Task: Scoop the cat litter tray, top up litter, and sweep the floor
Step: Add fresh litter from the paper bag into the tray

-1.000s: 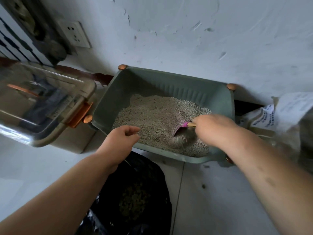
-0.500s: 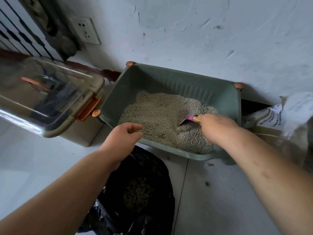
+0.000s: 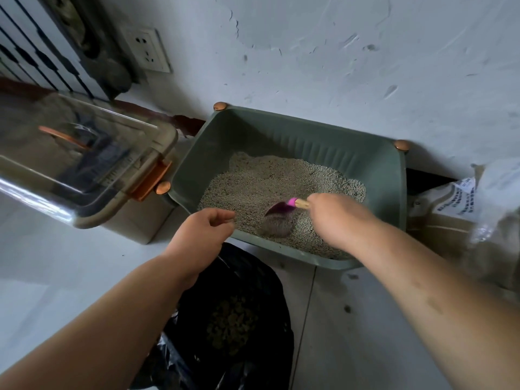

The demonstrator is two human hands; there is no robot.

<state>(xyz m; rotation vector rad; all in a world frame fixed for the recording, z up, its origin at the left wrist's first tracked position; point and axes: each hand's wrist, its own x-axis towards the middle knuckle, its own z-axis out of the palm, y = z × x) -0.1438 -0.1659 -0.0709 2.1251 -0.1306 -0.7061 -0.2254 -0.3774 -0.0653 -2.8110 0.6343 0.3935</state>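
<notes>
A green litter tray [image 3: 391, 192] with copper corner knobs stands against the wall, holding pale grey litter [image 3: 267, 178]. My right hand [image 3: 337, 218] grips the wooden handle of a pink scoop [image 3: 284, 208], whose blade is dug into the litter near the tray's front edge. My left hand [image 3: 202, 235] hovers over the tray's front rim, fingers curled, pinching the rim of a black rubbish bag [image 3: 239, 319] that lies open on the floor below with clumps inside.
A clear-lidded storage box [image 3: 78, 164] with an orange latch sits left of the tray. A litter bag [image 3: 464, 198] rests at the right. A wall socket [image 3: 149, 50] is above left. Specks of litter lie on the tiled floor [image 3: 349, 308].
The scoop has shifted slightly forward and deeper into the litter near the front edge. The view has tilted, so everything sits a little lower in frame. My left hand holds its place.
</notes>
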